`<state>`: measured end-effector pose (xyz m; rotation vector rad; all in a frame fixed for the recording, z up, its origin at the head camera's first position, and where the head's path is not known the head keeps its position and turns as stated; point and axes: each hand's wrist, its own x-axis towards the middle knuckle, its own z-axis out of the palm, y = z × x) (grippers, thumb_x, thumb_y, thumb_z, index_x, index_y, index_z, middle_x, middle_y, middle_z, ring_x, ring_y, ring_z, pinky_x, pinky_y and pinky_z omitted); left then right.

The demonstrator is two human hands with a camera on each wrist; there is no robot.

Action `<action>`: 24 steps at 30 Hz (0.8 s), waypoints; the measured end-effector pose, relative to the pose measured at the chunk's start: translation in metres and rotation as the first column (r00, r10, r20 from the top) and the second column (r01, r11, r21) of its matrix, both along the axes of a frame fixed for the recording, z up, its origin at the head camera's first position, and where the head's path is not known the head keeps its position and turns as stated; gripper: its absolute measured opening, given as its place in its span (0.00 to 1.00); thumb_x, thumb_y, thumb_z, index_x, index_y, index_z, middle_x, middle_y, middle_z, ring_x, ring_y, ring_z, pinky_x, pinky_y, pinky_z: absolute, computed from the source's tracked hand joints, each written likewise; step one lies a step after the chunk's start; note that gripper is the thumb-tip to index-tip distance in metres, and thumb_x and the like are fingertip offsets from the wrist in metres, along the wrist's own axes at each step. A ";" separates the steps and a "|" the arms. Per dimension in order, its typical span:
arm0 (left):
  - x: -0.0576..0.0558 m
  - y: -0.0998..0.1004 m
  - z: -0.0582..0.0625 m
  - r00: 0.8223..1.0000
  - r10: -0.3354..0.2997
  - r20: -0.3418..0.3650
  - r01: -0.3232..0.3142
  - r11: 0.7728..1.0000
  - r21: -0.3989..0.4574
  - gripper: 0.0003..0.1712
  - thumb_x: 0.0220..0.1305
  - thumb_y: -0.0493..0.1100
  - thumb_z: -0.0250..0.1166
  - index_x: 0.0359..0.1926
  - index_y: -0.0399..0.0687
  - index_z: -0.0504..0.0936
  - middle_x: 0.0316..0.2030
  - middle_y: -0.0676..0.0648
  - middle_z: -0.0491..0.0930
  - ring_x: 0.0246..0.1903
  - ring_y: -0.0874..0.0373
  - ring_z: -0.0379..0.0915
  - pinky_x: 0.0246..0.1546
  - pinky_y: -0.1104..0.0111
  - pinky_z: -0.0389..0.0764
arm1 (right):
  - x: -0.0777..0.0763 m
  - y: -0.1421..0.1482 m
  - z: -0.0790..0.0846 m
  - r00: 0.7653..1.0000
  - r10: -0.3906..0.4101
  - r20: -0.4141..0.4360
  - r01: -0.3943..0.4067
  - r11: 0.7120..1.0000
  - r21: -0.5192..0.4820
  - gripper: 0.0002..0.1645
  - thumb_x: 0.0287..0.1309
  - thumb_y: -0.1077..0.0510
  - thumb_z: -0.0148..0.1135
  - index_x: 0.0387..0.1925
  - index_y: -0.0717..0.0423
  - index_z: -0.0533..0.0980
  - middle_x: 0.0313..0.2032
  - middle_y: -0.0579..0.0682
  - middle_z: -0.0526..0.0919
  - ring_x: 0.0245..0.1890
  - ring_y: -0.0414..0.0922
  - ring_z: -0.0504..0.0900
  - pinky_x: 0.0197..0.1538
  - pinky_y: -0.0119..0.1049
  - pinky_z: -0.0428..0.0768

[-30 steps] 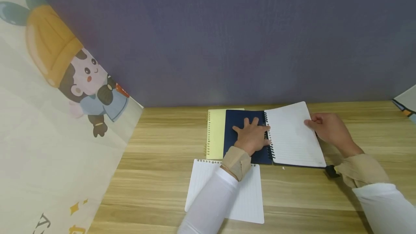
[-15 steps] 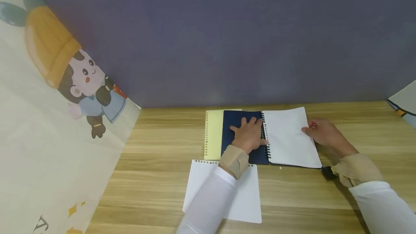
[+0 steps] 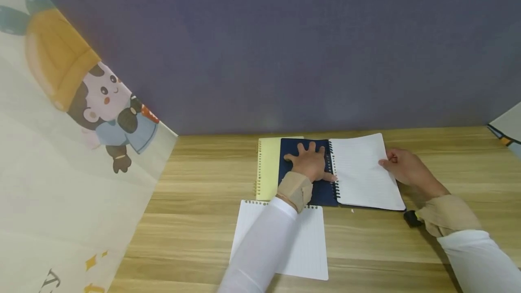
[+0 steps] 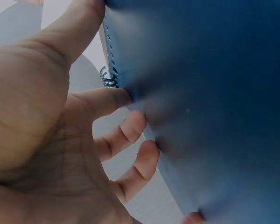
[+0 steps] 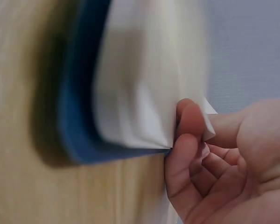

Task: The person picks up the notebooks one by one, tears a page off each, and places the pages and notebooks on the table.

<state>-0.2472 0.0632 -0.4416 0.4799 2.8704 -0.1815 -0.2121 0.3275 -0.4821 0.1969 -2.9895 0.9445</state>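
On desk (image 3: 203,220), notebook (image 3: 362,173) spine (image 3: 333,171) front-to-back.

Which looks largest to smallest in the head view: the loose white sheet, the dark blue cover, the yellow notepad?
1. Loose white sheet, though nearest the camera.
2. Dark blue cover, partly under the left hand.
3. Yellow notepad, partly covered.

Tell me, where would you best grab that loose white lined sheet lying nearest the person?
Probably the loose white lined sheet by its free bottom right corner, coming from the right: the left sleeve crosses its middle, and the punched top edge lies close to the dark blue spiral notebook.
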 end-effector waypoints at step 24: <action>-0.009 -0.003 -0.003 0.988 0.036 0.148 -0.047 0.997 0.069 0.57 0.39 0.76 0.56 0.70 0.72 0.42 0.65 0.54 0.59 0.63 0.48 0.55 0.52 0.36 0.49 | 0.001 0.006 -0.001 0.991 0.091 0.098 -0.085 0.994 -0.062 0.23 0.68 0.43 0.40 0.29 0.58 0.59 0.20 0.50 0.62 0.18 0.45 0.59 0.22 0.38 0.61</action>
